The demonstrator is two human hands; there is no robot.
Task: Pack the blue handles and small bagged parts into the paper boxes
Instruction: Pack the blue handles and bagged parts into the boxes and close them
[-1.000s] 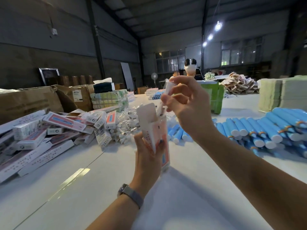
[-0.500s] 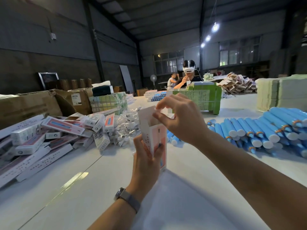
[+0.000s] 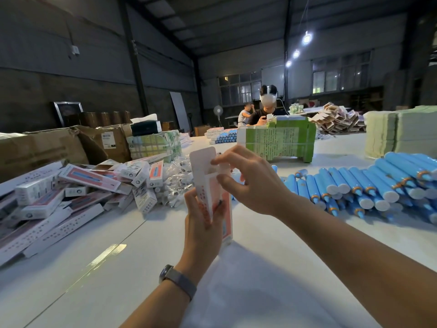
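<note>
Upright paper box (image 3: 212, 192), open end up, left hand (image 3: 203, 223) gripping, right hand (image 3: 250, 183) pinching flap.

Warehouse-style packing shop: high dark metal roof with steel columns (image 3: 133, 55), bare hanging lights (image 3: 306, 39), big open floor. Long white bench (image 3: 272, 292) loaded with bulk stock: heap of printed paper boxes (image 3: 78, 183) on the left, rows of blue handles (image 3: 369, 183) on the right, bundled green cartons (image 3: 279, 143), brown shipping cartons (image 3: 45, 147) and stacked flat packaging (image 3: 402, 136). Other workers (image 3: 264, 112) sit at the bench's far end.
</note>
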